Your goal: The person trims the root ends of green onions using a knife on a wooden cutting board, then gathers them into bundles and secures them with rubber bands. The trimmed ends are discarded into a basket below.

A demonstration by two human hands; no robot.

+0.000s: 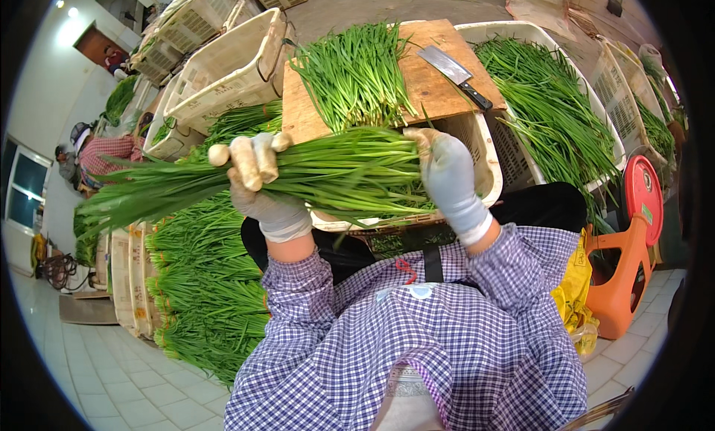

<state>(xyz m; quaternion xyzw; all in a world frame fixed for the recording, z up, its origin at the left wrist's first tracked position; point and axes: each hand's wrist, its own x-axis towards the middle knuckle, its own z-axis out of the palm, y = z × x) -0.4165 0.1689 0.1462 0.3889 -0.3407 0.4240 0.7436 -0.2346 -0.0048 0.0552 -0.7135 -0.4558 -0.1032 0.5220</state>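
A loose bunch of garlic chives (pixel 346 168) lies sideways in front of me, its pale stem ends to the right and its leaf tips to the left. My left hand (pixel 260 177), in a whitish glove with taped-looking fingers, wraps around the leafy part. At the stem ends is my right hand (pixel 452 174), gloved too, its fingertips against the upper stems; whether it pinches any is hard to tell. Beyond my hands, more chives (pixel 357 76) are spread on a wooden board (pixel 435 34). A cleaver (pixel 455 76) with a black handle rests on the board's right side.
Under the board stands a white plastic crate (pixel 491 168). Another crate (pixel 603 101) at the right holds loose chives. Tied bunches (pixel 206 285) are stacked at the left, below an empty crate (pixel 223 90). An orange stool (pixel 620 274) stands right; a person (pixel 106 157) sits far left.
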